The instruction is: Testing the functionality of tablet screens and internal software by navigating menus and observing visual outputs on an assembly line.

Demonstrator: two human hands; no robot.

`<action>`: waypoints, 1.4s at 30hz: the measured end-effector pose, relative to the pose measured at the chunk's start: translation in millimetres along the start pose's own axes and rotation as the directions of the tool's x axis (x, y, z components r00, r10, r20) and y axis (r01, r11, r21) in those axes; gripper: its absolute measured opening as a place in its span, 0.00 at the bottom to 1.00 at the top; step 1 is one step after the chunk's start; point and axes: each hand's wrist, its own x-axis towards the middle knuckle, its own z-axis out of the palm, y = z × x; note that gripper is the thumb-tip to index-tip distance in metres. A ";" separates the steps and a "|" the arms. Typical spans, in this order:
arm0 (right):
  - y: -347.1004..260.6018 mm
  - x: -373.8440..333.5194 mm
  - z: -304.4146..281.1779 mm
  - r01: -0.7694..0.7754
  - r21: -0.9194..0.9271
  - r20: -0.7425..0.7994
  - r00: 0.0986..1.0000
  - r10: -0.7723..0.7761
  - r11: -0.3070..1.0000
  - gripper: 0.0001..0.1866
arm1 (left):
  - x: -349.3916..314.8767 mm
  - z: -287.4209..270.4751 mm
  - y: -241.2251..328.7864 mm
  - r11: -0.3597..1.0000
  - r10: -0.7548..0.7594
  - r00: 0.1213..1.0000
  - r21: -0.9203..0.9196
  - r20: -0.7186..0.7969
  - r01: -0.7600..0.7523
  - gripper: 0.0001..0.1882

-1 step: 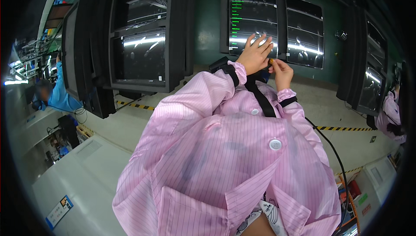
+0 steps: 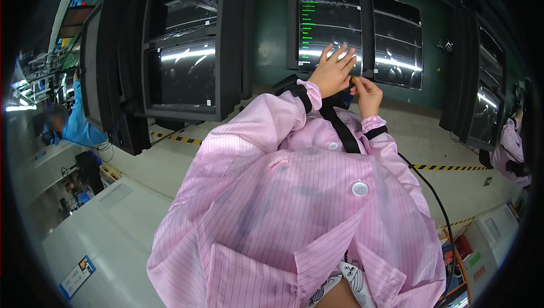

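My left hand (image 2: 333, 73) lies with its fingers spread over the lower right corner of a dark flat display panel (image 2: 331, 13), which shows lines of green text along its left side. Just right of it, at the panel's lower edge, my right hand (image 2: 369, 97) pinches a small orange-gold tab (image 2: 354, 80), its thumb and fingertips together. That tab looks like the end of a flex cable, though most of it is hidden. A second dark panel (image 2: 398, 33) sits to the right, unlit, in the same black foam tray (image 2: 368, 22).
More black foam trays (image 2: 235, 42) with dark panels stand at left and right on the green work surface (image 2: 272, 36). A black cable (image 2: 439, 200) hangs at my right side. One person in blue (image 2: 82, 118) is at far left, another in pink (image 2: 507, 152) at far right.
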 end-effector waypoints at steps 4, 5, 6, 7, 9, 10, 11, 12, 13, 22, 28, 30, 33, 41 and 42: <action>0.4 -0.9 1.2 -0.012 0.015 -0.015 1.000 0.012 1.000 0.08 | 2.9 -2.7 -1.6 1.000 0.022 0.999 0.003 -0.040 -0.021 0.29; -1.0 -1.1 0.2 -0.028 -0.002 0.002 1.000 0.028 1.000 0.08 | 3.6 -4.7 -1.2 1.000 0.014 1.000 -0.021 -0.018 -0.014 0.30; -3.6 0.1 -0.9 -0.023 -0.004 0.004 1.000 0.023 1.000 0.08 | 6.8 -7.0 -2.7 0.999 0.006 1.000 -0.044 0.001 -0.006 0.31; -6.4 -0.8 -3.0 -0.030 -0.076 0.059 0.998 0.035 0.997 0.09 | 10.5 -9.7 -4.3 0.999 0.005 1.000 -0.043 -0.005 -0.006 0.31; -8.5 -6.5 -6.8 -0.029 -0.151 0.117 0.992 0.047 0.988 0.09 | 16.2 -15.8 -6.4 0.992 -0.033 0.994 -0.117 0.103 0.045 0.34; -6.4 -11.2 -8.6 -0.032 -0.157 0.127 0.991 0.052 0.987 0.09 | 17.9 -15.7 -9.7 0.993 -0.011 0.994 -0.112 0.110 0.024 0.38; -4.6 -16.2 -10.8 -0.035 -0.164 0.138 0.989 0.058 0.986 0.09 | 15.7 -17.7 -8.9 0.994 -0.017 0.994 -0.110 0.105 0.029 0.38; -3.9 -21.2 -13.9 -0.082 -0.158 0.142 0.984 0.105 0.984 0.08 | 14.2 -28.2 -5.1 0.992 -0.011 0.998 -0.128 0.056 0.018 0.38; -5.4 -24.8 -16.0 -0.078 -0.159 0.148 0.984 0.102 0.984 0.08 | 11.3 -39.2 -2.9 0.989 -0.007 1.000 -0.146 0.004 0.008 0.39; -13.2 -34.7 -36.0 -0.042 -0.243 0.175 0.981 0.086 0.969 0.08 | -64.4 -57.4 -29.6 0.920 -0.392 0.915 -0.060 -0.098 0.388 0.34; -24.5 -31.6 -51.2 -0.025 -0.268 0.082 0.995 0.049 0.963 0.09 | -56.3 -60.4 -35.5 0.911 -0.412 0.904 -0.049 -0.112 0.409 0.35; -28.3 -28.8 -63.7 -0.025 -0.284 0.028 0.999 0.034 0.959 0.08 | -50.2 -62.9 -39.8 0.880 -0.475 0.858 -0.104 -0.197 0.463 0.34; -17.3 -21.7 -94.5 -0.032 -0.273 0.021 0.999 0.040 0.962 0.08 | -51.0 -46.3 -55.1 0.802 -0.569 0.795 -0.351 -0.209 0.482 0.34; 17.1 -8.0 -153.1 0.048 -0.506 -0.229 0.955 -0.187 0.861 0.17 | -50.9 -36.2 -75.4 0.732 -0.662 0.700 -0.432 -0.270 0.526 0.26; 12.8 -4.7 -156.6 0.012 -0.517 -0.259 0.951 -0.170 0.856 0.16 | -46.7 -46.0 -71.8 0.735 -0.659 0.698 -0.433 -0.279 0.521 0.26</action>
